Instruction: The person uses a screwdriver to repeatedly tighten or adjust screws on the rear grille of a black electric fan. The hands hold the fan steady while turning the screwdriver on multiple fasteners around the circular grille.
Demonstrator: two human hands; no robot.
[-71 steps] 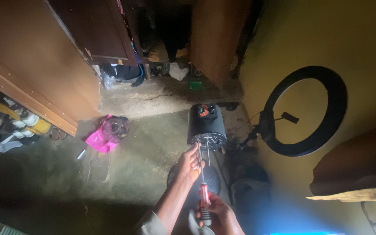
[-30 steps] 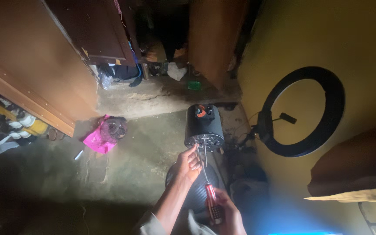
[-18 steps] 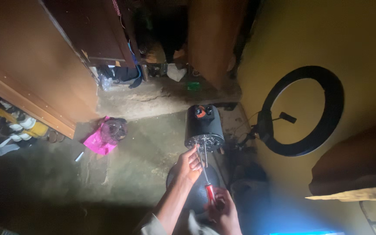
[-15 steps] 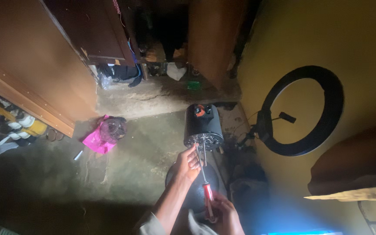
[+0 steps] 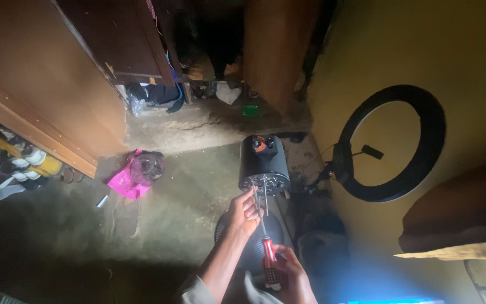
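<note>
A black cylindrical motor housing [image 5: 262, 160] lies on the concrete floor with its metal end plate [image 5: 265, 183] facing me. My right hand [image 5: 288, 276] grips the red handle of a screwdriver [image 5: 268, 260] whose thin shaft reaches up to the end plate. My left hand [image 5: 244, 211] sits just below the plate, fingers pinched around the shaft near its tip. A round dark fan grille [image 5: 251, 239] lies beneath my hands.
A black ring light [image 5: 392, 143] leans on the yellow wall at right. A pink cloth with a dark bundle [image 5: 136, 174] lies on the floor at left. Wooden cupboards [image 5: 40, 95], shoes [image 5: 12, 169] and clutter fill the left and back.
My right hand and the screwdriver shifted slightly up and down along the same line. My left hand stayed at the end plate. The motor housing has not moved.
</note>
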